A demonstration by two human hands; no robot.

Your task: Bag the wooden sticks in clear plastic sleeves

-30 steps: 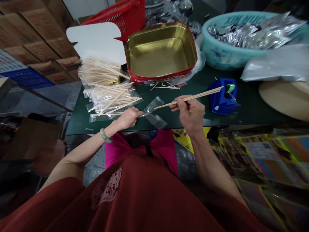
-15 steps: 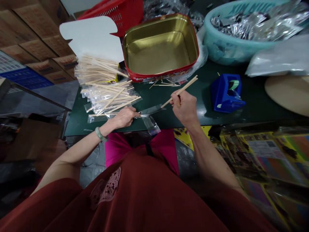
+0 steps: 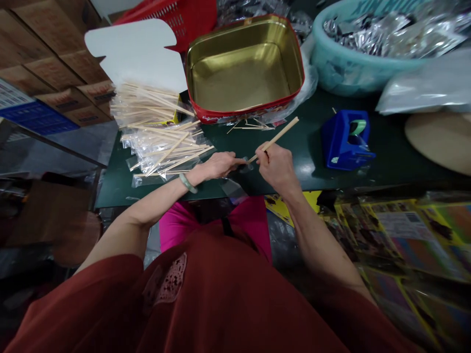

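Note:
My right hand (image 3: 275, 165) pinches a thin bundle of wooden sticks (image 3: 278, 136) that points up and to the right. My left hand (image 3: 221, 164) is closed on a narrow clear plastic sleeve (image 3: 235, 186) at the table's near edge, its fingertips almost touching the lower ends of the sticks. Both hands meet above the dark green table (image 3: 305, 157). To the left lies a heap of sticks packed in clear sleeves (image 3: 162, 142).
A red tin with a gold inside (image 3: 245, 68) stands open behind the hands. A blue tape dispenser (image 3: 346, 139) sits to the right. A teal basin of foil packets (image 3: 368, 44), a red basket (image 3: 176, 19) and white card (image 3: 136, 54) lie beyond.
My left hand slid right with the sleeve to meet the right hand. The sticks swung from nearly level to steeply tilted and came closer to the sleeve's mouth.

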